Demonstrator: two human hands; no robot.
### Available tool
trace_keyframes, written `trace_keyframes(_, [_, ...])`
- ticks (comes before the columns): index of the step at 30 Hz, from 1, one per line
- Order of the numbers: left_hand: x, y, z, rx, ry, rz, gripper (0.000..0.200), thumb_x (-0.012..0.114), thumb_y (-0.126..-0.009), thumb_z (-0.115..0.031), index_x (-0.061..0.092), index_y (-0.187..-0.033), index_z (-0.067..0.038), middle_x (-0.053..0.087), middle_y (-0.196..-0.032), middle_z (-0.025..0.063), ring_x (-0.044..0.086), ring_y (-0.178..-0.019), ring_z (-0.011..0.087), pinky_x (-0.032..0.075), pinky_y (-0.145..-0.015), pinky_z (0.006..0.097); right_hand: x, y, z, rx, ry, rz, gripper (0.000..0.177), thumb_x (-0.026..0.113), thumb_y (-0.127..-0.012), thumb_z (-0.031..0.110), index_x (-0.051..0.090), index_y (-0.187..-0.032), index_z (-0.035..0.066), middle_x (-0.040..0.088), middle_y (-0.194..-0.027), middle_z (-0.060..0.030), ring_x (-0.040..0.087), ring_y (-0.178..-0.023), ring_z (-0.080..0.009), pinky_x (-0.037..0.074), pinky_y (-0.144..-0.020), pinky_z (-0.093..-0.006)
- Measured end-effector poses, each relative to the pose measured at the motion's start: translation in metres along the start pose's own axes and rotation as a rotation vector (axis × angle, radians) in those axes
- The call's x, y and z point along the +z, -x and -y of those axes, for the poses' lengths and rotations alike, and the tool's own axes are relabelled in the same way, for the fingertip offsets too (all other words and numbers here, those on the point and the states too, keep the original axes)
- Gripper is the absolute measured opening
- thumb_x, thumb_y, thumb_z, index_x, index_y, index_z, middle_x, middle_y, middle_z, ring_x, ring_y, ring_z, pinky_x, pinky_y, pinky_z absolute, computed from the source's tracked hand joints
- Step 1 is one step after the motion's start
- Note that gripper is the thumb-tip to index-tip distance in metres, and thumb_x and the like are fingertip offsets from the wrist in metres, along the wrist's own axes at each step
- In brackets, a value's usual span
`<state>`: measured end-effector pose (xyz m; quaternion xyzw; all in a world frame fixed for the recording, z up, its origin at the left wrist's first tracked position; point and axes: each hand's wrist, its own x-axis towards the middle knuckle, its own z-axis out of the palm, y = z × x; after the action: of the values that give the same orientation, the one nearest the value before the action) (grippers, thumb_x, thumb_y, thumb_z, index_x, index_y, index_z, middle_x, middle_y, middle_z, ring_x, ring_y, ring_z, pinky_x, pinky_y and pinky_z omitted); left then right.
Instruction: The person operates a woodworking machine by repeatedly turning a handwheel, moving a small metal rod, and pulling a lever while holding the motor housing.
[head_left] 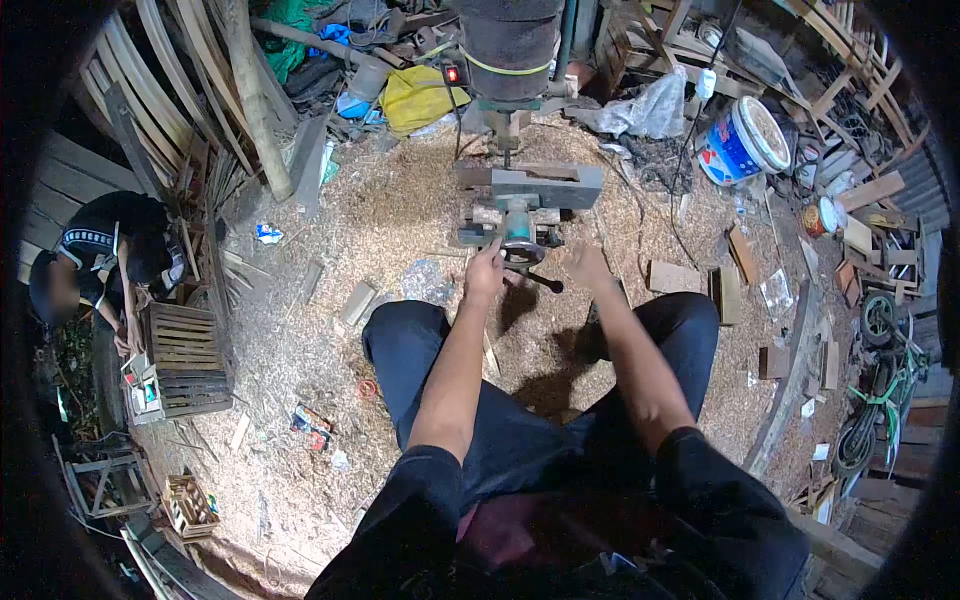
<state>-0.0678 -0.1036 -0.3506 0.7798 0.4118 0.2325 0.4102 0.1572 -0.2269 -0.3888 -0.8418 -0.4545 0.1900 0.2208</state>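
Note:
In front of my knees stands a drill-type machine with a dark cylindrical body and a bit pointing down. Beneath the bit, a vise with a grey front jaw has a brown piece of wood behind it. A round handwheel faces me below the vise. My left hand is closed on the left side of its rim. My right hand is to the right of the wheel, apart from it and smeared by motion. A dark lever with a knob sticks out under the wheel.
Wood shavings cover the ground. Offcuts lie right of my knee, and a white-and-blue bucket stands beyond. At the left, a person bends by a slatted crate. A cable trails at the right.

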Motion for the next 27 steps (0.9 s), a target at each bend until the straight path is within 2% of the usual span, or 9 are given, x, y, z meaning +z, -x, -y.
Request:
trace_keyframes(1, [0.012,-0.004,0.017,0.062,-0.029,-0.087,0.036,0.06,-0.094,-0.02,0.062,-0.127,-0.009,0.063,-0.122,0.0203,0.063,-0.11,0.0347,0.049,-0.096,0.0376,0.064,0.018,-0.025,0.063,0.038,-0.214,0.048,0.059,-0.089,0.045,0.068,-0.095,-0.003,0.066,-0.09,-0.0307,0.064,-0.089,-0.0477,0.052,-0.078,-0.0513])
trace_keyframes(3, [0.012,-0.003,0.013,0.023,-0.048,-0.084,0.038,0.058,-0.091,-0.015,0.061,-0.129,-0.013,0.063,-0.12,0.0202,0.064,-0.105,0.0376,0.051,-0.09,0.0407,0.078,0.039,0.0,0.197,-0.031,0.055,0.041,0.062,-0.09,0.038,0.067,-0.092,-0.003,0.067,-0.085,-0.0283,0.064,-0.084,-0.0472,0.051,-0.075,-0.0518])
trace_keyframes(6, [0.014,-0.005,0.011,-0.058,-0.058,-0.117,0.038,0.058,-0.089,-0.012,0.063,-0.127,-0.016,0.066,-0.114,0.02,0.065,-0.098,0.0386,0.053,-0.085,0.0429,0.099,0.053,0.011,0.155,-0.156,-0.207,0.033,0.064,-0.09,0.03,0.067,-0.089,-0.003,0.066,-0.081,-0.0269,0.064,-0.08,-0.0464,0.051,-0.072,-0.0518])
trace_keyframes(11, [0.015,-0.005,0.002,-0.154,-0.081,-0.093,0.032,0.065,-0.089,-0.019,0.069,-0.121,-0.02,0.066,-0.115,0.0167,0.066,-0.102,0.0356,0.053,-0.088,0.0408,0.099,0.045,-0.014,0.201,-0.079,-0.112,0.025,0.066,-0.089,0.026,0.069,-0.086,0.001,0.066,-0.077,-0.0252,0.065,-0.075,-0.0453,0.05,-0.067,-0.053])
trace_keyframes(14, [0.018,-0.002,0.006,-0.086,-0.02,-0.165,0.033,0.061,-0.089,-0.014,0.068,-0.121,-0.02,0.068,-0.102,0.0215,0.068,-0.09,0.0375,0.053,-0.079,0.041,0.1,0.044,-0.012,0.176,-0.074,-0.086,0.027,0.067,-0.088,0.028,0.07,-0.088,0.001,0.066,-0.078,-0.0259,0.065,-0.076,-0.0455,0.05,-0.067,-0.0524])
trace_keyframes(20, [0.009,-0.005,-0.006,-0.193,-0.064,-0.049,0.031,0.064,-0.091,-0.024,0.068,-0.121,-0.018,0.067,-0.112,0.0192,0.066,-0.103,0.0355,0.053,-0.088,0.0382,0.073,0.05,-0.011,0.279,-0.054,-0.001,0.031,0.066,-0.086,0.024,0.067,-0.083,-0.006,0.065,-0.076,-0.029,0.065,-0.075,-0.0463,0.05,-0.069,-0.0529])
trace_keyframes(21, [0.011,-0.005,-0.002,-0.153,-0.069,-0.057,0.03,0.064,-0.091,-0.025,0.068,-0.12,-0.016,0.068,-0.111,0.02,0.067,-0.102,0.0342,0.053,-0.087,0.0376,0.065,0.046,-0.007,0.326,0.005,0.022,0.029,0.065,-0.087,0.023,0.066,-0.092,-0.006,0.064,-0.082,-0.0305,0.064,-0.082,-0.0464,0.05,-0.071,-0.0514])
trace_keyframes(24, [0.003,-0.013,-0.006,-0.053,-0.015,-0.112,0.028,0.063,-0.092,-0.023,0.069,-0.117,-0.011,0.069,-0.107,0.0213,0.069,-0.098,0.0325,0.053,-0.085,0.0374,0.043,0.023,0.009,0.197,-0.036,-0.411,0.029,0.064,-0.088,0.022,0.064,-0.096,-0.005,0.064,-0.091,-0.0308,0.062,-0.089,-0.0462,0.05,-0.076,-0.0489])
trace_keyframes(27, [-0.019,-0.042,-0.035,0.11,0.203,-0.333,0.025,0.062,-0.092,-0.016,0.067,-0.111,-0.001,0.07,-0.099,0.0201,0.068,-0.094,0.0329,0.052,-0.084,0.039,-0.028,-0.023,0.046,-0.039,-0.293,-0.575,0.027,0.064,-0.089,0.02,0.063,-0.1,-0.005,0.065,-0.09,-0.0262,0.064,-0.085,-0.0383,0.05,-0.074,-0.0449])
